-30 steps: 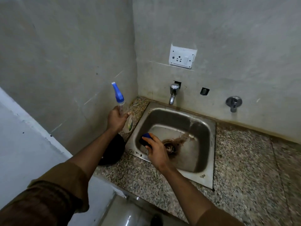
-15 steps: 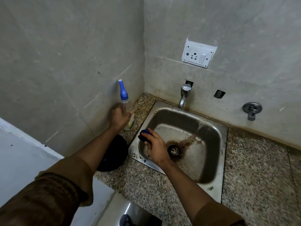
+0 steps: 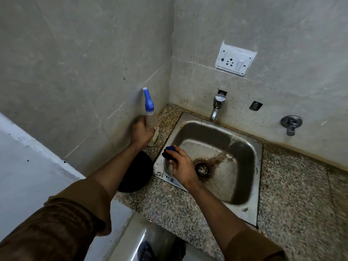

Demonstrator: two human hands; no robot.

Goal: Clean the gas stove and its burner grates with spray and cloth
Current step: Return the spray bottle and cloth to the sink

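My left hand (image 3: 142, 131) grips the spray (image 3: 149, 112) in the counter corner; my right hand (image 3: 181, 163) pinches the cloth (image 3: 168, 150) over the sink (image 3: 260, 185) rim. Blurred bottle, probably unseated; release early and it topples.

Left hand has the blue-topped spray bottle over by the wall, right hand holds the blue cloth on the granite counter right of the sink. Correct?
Not quite. The head view shows the right hand holding the blue cloth at the sink's left rim, not on the counter to its right. The left hand does hold the spray bottle by the wall.
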